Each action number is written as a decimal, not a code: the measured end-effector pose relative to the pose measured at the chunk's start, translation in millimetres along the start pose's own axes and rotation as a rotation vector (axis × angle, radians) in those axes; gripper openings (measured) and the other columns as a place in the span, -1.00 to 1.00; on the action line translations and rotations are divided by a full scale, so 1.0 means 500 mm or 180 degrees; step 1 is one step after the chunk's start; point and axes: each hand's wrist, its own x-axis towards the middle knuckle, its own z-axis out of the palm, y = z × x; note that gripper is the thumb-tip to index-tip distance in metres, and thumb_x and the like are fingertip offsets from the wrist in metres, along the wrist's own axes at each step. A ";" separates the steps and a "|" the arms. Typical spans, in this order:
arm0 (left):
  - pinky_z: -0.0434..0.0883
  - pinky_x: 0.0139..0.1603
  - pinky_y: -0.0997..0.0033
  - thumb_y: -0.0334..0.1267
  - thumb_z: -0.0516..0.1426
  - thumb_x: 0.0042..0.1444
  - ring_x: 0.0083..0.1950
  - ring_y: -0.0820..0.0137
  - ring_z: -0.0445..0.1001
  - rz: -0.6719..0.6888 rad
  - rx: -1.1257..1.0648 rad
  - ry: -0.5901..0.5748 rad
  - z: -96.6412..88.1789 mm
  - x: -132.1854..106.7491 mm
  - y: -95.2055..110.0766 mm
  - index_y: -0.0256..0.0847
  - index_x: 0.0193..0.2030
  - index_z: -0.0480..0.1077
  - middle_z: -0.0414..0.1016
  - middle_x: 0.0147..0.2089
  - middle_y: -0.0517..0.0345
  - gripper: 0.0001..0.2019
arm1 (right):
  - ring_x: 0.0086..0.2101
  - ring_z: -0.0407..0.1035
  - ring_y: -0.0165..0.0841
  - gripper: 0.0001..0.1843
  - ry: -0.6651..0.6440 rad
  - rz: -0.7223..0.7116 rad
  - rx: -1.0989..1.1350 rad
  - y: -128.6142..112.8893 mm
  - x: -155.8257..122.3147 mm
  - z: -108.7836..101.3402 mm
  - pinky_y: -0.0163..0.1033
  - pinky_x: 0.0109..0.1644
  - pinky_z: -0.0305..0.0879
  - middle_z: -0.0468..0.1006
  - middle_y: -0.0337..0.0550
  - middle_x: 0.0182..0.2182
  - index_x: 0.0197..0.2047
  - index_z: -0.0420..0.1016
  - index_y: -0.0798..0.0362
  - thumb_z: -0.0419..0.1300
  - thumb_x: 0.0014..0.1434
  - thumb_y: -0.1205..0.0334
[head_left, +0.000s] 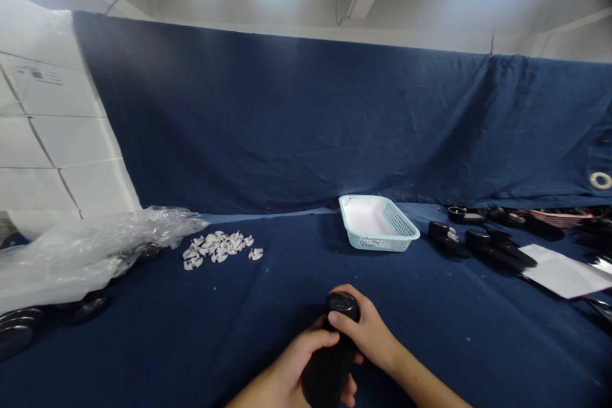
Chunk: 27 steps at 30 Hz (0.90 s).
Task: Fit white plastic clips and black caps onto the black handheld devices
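Both hands hold one black plastic part (325, 370) with a long handle-like body and a rounded head, low in the middle of the view. My left hand (303, 354) wraps around its body, thumb on the near face. My right hand (361, 325) grips the head, with the thumb pressed at the side of its round end and the fingers curled behind. The part points away from me, and its lower end runs out of the picture. Similar black parts (497, 248) lie on the cloth at the right.
Small white plastic pieces (217, 247) lie in a pile at the left. A light blue basket (406, 241) with a white lining stands at the back. Clear plastic wrapping (86, 255) covers dark round parts at far left. White paper (568, 271) lies at right; dark blue cloth (287, 121) hangs behind.
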 end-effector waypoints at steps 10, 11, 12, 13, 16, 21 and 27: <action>0.38 -0.42 0.31 -0.17 0.01 0.13 -0.49 0.32 0.49 0.0159 0.0033 0.0154 0.009 -0.002 0.000 -0.25 0.06 0.15 0.47 -0.21 -0.04 -0.62 | -0.64 0.23 -0.52 -0.52 0.0184 0.0240 0.0013 -0.010 -0.007 0.011 -0.46 -0.74 0.15 0.38 -0.27 -0.42 -0.07 0.30 0.01 0.22 0.03 -0.10; 0.38 -0.43 0.31 -0.18 0.01 0.13 -0.49 0.32 0.49 0.0165 0.0045 0.0167 0.010 -0.003 0.001 -0.25 0.07 0.14 0.47 -0.22 -0.03 -0.62 | -0.64 0.23 -0.52 -0.52 0.0185 0.0246 0.0019 -0.010 -0.008 0.011 -0.46 -0.74 0.15 0.38 -0.27 -0.42 -0.07 0.30 0.00 0.22 0.03 -0.09; 0.38 -0.43 0.31 -0.18 0.01 0.13 -0.49 0.32 0.49 0.0158 0.0063 0.0165 0.012 -0.003 0.002 -0.25 0.08 0.13 0.47 -0.22 -0.03 -0.61 | -0.64 0.23 -0.52 -0.53 0.0189 0.0245 0.0021 -0.010 -0.009 0.011 -0.46 -0.74 0.15 0.38 -0.28 -0.42 -0.07 0.30 0.00 0.22 0.03 -0.09; 0.38 -0.43 0.30 -0.19 0.01 0.13 -0.49 0.32 0.49 0.0161 0.0081 0.0154 0.014 -0.004 0.003 -0.24 0.09 0.12 0.47 -0.22 -0.03 -0.60 | -0.64 0.23 -0.52 -0.53 0.0191 0.0241 0.0027 -0.010 -0.009 0.011 -0.47 -0.74 0.16 0.38 -0.28 -0.42 -0.07 0.30 0.00 0.22 0.03 -0.09; 0.38 -0.42 0.29 -0.18 0.04 0.11 -0.48 0.32 0.49 0.0202 0.0111 0.0071 0.017 -0.005 0.006 -0.22 0.11 0.10 0.46 -0.23 -0.01 -0.58 | -0.63 0.23 -0.52 -0.51 0.0156 0.0224 0.0090 -0.010 -0.010 0.011 -0.46 -0.73 0.16 0.37 -0.28 -0.42 -0.07 0.29 0.00 0.22 0.03 -0.10; 0.39 -0.42 0.29 -0.18 0.05 0.10 -0.49 0.33 0.48 0.0201 0.0142 0.0079 0.018 -0.006 0.007 -0.22 0.10 0.10 0.45 -0.24 0.01 -0.57 | -0.63 0.22 -0.52 -0.50 0.0065 0.0236 0.0206 -0.019 -0.014 0.007 -0.45 -0.72 0.18 0.36 -0.28 -0.41 -0.06 0.29 0.00 0.23 0.03 -0.12; 0.37 -0.40 0.29 -0.17 0.06 0.10 -0.46 0.32 0.49 0.0184 0.0114 0.0047 0.019 -0.009 0.010 -0.22 0.06 0.13 0.45 -0.22 0.00 -0.60 | -0.60 0.21 -0.54 -0.55 -0.0086 0.0310 0.0399 -0.043 -0.025 0.001 -0.47 -0.67 0.16 0.36 -0.29 -0.39 -0.04 0.29 -0.03 0.22 0.08 -0.07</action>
